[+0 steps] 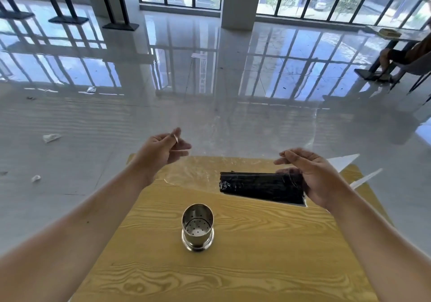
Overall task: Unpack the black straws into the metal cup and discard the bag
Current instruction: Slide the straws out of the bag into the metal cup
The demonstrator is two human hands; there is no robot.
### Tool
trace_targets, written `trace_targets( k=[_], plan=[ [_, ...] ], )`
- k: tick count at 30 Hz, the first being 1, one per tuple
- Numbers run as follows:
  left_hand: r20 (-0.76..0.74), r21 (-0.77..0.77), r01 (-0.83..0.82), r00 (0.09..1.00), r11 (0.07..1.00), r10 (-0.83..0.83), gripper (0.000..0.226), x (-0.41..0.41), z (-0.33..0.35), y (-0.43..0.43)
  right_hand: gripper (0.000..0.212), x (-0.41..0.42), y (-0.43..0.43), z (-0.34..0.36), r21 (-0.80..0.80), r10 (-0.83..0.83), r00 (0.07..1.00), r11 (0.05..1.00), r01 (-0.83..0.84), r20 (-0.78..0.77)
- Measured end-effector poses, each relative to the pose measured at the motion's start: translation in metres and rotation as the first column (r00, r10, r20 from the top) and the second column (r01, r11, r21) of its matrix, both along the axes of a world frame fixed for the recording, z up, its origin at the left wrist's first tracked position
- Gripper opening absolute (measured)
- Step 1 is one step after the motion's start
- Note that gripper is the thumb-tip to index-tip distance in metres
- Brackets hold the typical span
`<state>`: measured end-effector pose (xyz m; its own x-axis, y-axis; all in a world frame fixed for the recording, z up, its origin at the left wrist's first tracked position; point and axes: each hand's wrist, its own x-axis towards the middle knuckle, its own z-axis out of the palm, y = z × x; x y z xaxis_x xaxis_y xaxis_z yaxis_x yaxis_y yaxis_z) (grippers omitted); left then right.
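Black straws (261,188) hang level over the wooden table (233,266), far right, right hand (319,180) curled round their right end. Left hand (161,150) pinches the clear bag (198,175). Best to squeeze the bundle and draw the film left; the metal cup (197,225) waits nearer. The bag's outline barely shows.

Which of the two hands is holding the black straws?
The right hand grips one end of the black straws; the left hand only pinches an edge of the clear bag.
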<state>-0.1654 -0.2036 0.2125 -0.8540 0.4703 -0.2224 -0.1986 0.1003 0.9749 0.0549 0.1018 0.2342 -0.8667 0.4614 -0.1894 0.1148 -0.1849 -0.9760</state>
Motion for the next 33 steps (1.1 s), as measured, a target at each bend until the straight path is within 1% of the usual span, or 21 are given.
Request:
trace_targets(
  k=[1,4,5,6,7,8,10,11,15,18,23,29,33],
  plan=[
    [0.058,0.026,0.035,0.998,0.999,-0.036,0.048,0.002,-0.005,-0.002,0.017,0.001,-0.001,-0.003,-0.001,0.000,1.000,1.000,0.000,0.011],
    [0.178,0.118,0.102,0.976,0.988,-0.122,0.080,0.008,-0.024,-0.010,0.018,0.003,-0.004,-0.011,0.002,0.002,0.999,1.000,-0.002,0.040],
    [0.211,0.148,0.112,0.967,0.983,-0.142,0.087,0.011,-0.030,-0.013,0.018,0.003,-0.005,-0.015,0.006,0.005,0.999,1.000,-0.006,0.049],
    [0.222,0.160,0.122,0.962,0.980,-0.156,0.089,0.014,-0.035,-0.016,0.018,0.004,-0.006,-0.018,0.011,0.008,0.998,1.000,-0.009,0.057],
    [0.202,0.148,0.140,0.965,0.979,-0.168,0.085,0.018,-0.039,-0.018,0.018,0.004,-0.007,-0.021,0.018,0.010,0.998,1.000,-0.011,0.063],
    [0.162,0.114,0.166,0.970,0.980,-0.183,0.074,0.022,-0.043,-0.021,0.019,0.005,-0.008,-0.025,0.025,0.010,0.998,1.000,-0.012,0.069],
    [0.101,0.046,0.186,0.977,0.982,-0.189,0.039,0.029,-0.052,-0.025,0.020,0.005,-0.010,-0.032,0.033,0.015,0.996,0.999,-0.018,0.083],
    [0.102,0.038,0.170,0.980,0.985,-0.173,0.028,0.032,-0.056,-0.027,0.021,0.006,-0.011,-0.036,0.034,0.018,0.996,0.999,-0.021,0.089],
    [0.169,0.054,0.091,0.981,0.994,-0.099,0.010,0.043,-0.069,-0.037,0.022,0.007,-0.016,-0.047,0.026,0.038,0.993,0.999,-0.041,0.112],
    [0.215,0.069,0.058,0.974,0.996,-0.071,0.010,0.048,-0.078,-0.043,0.022,0.007,-0.019,-0.055,0.014,0.041,0.991,0.999,-0.043,0.131],
    [0.264,0.098,0.024,0.963,0.995,-0.049,0.014,0.054,-0.088,-0.051,0.028,0.006,-0.023,-0.065,0.044,0.045,0.985,0.998,-0.053,0.167],
    [0.288,0.065,0.035,0.956,0.997,-0.053,0.017,0.061,-0.100,-0.053,0.029,0.008,-0.023,-0.072,0.076,0.033,0.985,0.996,-0.046,0.171],
    [0.297,0.071,0.062,0.951,0.996,-0.081,0.017,0.069,-0.101,-0.052,0.025,0.016,-0.019,-0.067,0.074,0.045,0.987,0.996,-0.057,0.152]
  ],
)
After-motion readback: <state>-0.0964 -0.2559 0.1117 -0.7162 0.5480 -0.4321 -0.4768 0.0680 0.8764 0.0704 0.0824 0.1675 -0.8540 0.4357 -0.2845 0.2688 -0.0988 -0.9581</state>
